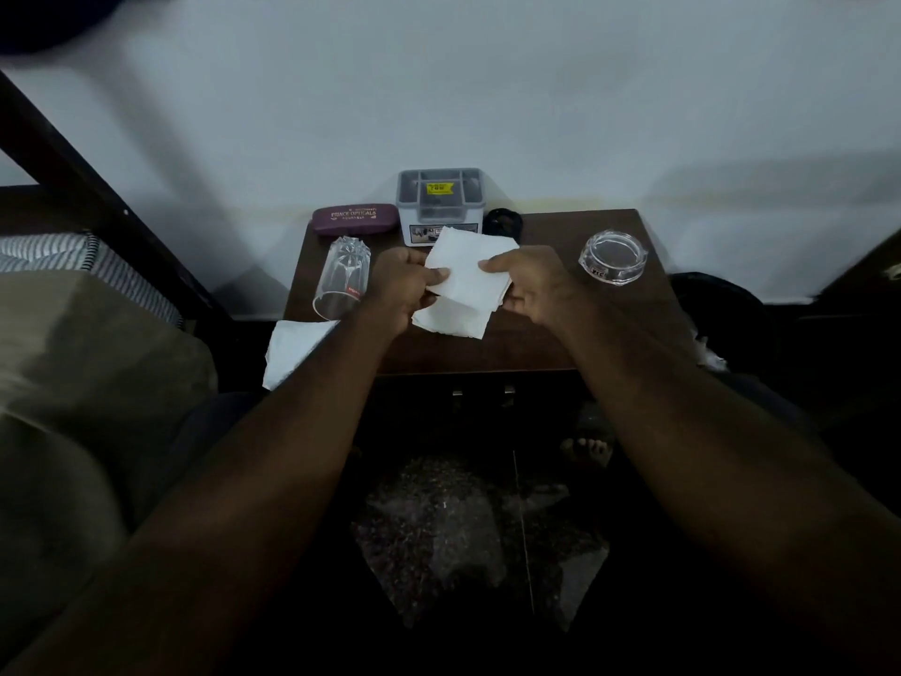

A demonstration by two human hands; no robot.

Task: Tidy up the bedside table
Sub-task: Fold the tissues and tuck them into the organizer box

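From the head camera, the room is dim and the upper part of the picture is smeared, so the pale wall (487, 90) behind shows almost no detail. The bedside table (575, 329), dark brown wood, has its left front corner covered by a forearm and its front edge partly hidden by both arms.

Over the middle of the table, both hands hold a white tissue (470, 273). It looks like a square sheet, lightly creased, with a second layer or sheet hanging below it toward the front edge; whether that is one folded piece or two cannot be told. The left hand (402, 285) pinches its left edge with the thumb on top, and the right hand (529, 285) grips its right edge the same way. The tissue covers the lower front of the grey organiser box (440, 197), which stands at the back edge and bears a yellow label too blurred to read.

Another white tissue (292, 351) overhangs the left front corner, partly under the left forearm. A clear drinking glass (341, 278) lies on its side near the left edge. A maroon spectacle case (355, 218) lies at the back left corner. A small dark round object (504, 222), hard to identify, sits just beside the box. A clear glass ashtray (613, 257) stands near the right edge.
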